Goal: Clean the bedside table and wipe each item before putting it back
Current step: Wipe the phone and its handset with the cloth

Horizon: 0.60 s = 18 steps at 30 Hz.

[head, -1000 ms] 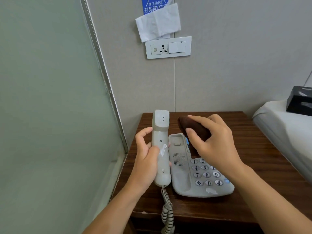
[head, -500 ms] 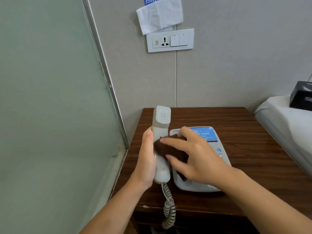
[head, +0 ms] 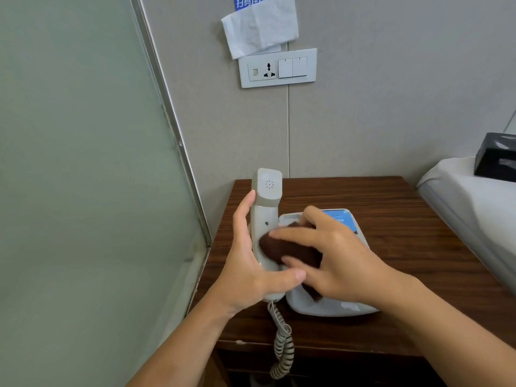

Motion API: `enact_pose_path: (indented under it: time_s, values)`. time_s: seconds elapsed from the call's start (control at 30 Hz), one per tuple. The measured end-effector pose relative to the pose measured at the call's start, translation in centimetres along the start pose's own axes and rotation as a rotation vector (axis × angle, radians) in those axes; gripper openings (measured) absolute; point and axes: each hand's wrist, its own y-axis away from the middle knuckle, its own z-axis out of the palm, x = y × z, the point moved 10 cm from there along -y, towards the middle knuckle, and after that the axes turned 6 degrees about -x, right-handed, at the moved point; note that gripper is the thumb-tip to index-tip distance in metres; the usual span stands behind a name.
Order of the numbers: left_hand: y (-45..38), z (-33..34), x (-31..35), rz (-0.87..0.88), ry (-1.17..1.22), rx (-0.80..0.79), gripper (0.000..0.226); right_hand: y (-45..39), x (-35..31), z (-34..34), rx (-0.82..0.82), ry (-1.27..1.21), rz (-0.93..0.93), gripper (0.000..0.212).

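A white telephone handset (head: 265, 202) stands upright above the dark wooden bedside table (head: 391, 219). My left hand (head: 248, 263) grips its lower half, thumb across the front. My right hand (head: 335, 258) holds a dark brown cloth (head: 282, 248) and presses it against the handset's middle. The white telephone base (head: 329, 305) lies on the table under my right hand, which hides most of it; a blue label (head: 342, 219) shows at its far end. A coiled cord (head: 282, 344) hangs from the handset over the table's front edge.
A frosted glass panel with a metal frame (head: 173, 141) runs along the left of the table. On the wall behind are a socket and switch plate (head: 277, 68) and a white paper (head: 259, 23). A white bed (head: 474, 208) with a black box (head: 497, 157) lies at the right.
My right hand carried the brown cloth from the phone base to the handset and rubs it there. My left hand shifted its grip, the thumb now across the handset's lower front.
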Motion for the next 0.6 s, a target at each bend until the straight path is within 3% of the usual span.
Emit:
enact_pose_path:
  time_s: [0.07, 0.23, 0.37, 0.5, 0.53, 0.6]
  values:
    - [0.3, 0.5, -0.4, -0.027, -0.028, -0.042, 0.135, 0.1, -0.3, 0.2, -0.073, 0.009, -0.045, 0.041]
    - [-0.3, 0.3, -0.3, -0.025, 0.000, -0.002, 0.129, -1.6, 1.9, -2.4, 0.128, 0.102, 0.096, 0.042]
    - [0.0, -0.2, -0.5, -0.015, 0.031, -0.005, 0.127, -0.6, -0.7, -0.1, -0.152, 0.024, -0.084, 0.041]
    - [-0.8, -0.1, -0.7, -0.020, 0.049, 0.002, 0.128, -2.0, 1.6, -2.7, 0.097, 0.145, 0.085, 0.041]
    - [-0.9, -0.1, -0.7, -0.016, 0.055, 0.008, 0.128, -2.0, 1.3, -2.6, 0.085, 0.145, 0.072, 0.041]
    - [-0.8, -0.3, -0.7, -0.004, 0.059, 0.004, 0.127, -1.3, -0.3, -0.9, -0.096, 0.082, -0.054, 0.040]
